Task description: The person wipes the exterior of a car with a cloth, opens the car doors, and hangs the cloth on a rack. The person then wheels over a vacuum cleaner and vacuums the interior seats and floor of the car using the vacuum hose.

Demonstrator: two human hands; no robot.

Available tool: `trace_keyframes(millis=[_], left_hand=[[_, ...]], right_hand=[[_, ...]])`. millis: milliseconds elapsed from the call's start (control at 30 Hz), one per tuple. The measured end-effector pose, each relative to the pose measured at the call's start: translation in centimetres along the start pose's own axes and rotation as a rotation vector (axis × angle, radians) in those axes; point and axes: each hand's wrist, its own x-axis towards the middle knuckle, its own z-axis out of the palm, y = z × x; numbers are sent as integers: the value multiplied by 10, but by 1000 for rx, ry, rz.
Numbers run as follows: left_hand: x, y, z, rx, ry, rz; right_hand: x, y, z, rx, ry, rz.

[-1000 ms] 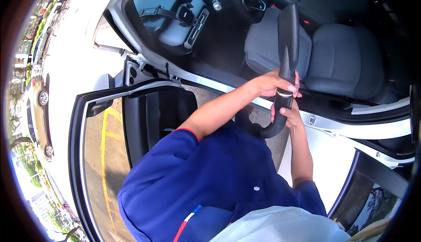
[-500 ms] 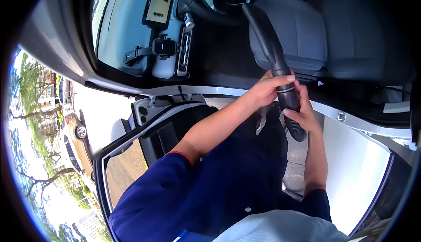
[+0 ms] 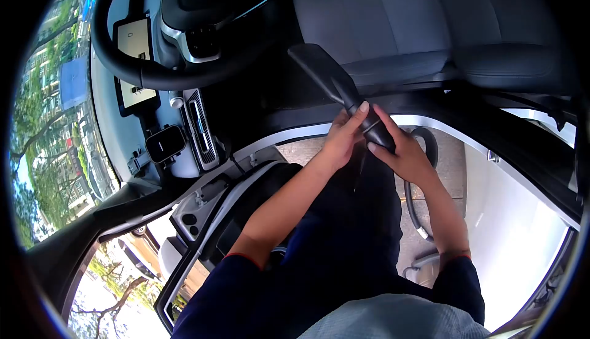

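Observation:
A black vacuum cleaner nozzle with a wide flat tip points up and left into the car's footwell, in front of the seat. My left hand is closed round its neck, thumb along the top. Just behind it, my right hand grips the thicker black handle end. Past the right hand a dark hose curves down over the pavement. Part of the handle and the fingers' undersides are hidden.
The steering wheel stands at upper left, near a dashboard screen and a phone holder. Grey seats lie ahead. The silver door sill crosses in front of me; an open door is at left.
The view has shifted closer into the car, bringing more of the steering wheel in. The nozzle has turned, now showing its broad flat face; both hands still hold it.

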Motion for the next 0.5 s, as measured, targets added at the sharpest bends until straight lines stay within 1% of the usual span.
trace_keyframes(millis=[33,67,100,133,167,200,233,267,300,400,433,500], left_hand=[[15,16,-9,130,54,98],[17,27,-10,211,152,164],[22,37,-19,255,193,236],[24,48,-26,284,256,295],[31,59,-37,324,330,288],[41,68,-44,309,423,310],[53,75,-54,291,484,287],[69,80,-61,292,547,266],[91,82,-70,319,591,259],[174,60,-127,416,703,267],[197,54,-135,459,732,276],[222,55,-119,615,835,254]], right_hand=[[42,-12,-43,226,-98,317],[68,6,-58,197,64,270],[93,12,-78,299,214,294],[121,28,-102,262,287,361],[151,55,-125,266,367,366],[176,75,-141,298,411,404],[201,107,-145,314,427,458],[210,121,-132,378,388,470],[208,101,-116,333,307,537],[161,67,-69,150,-138,296],[137,59,-65,16,-126,146],[126,47,-92,272,-101,224]])
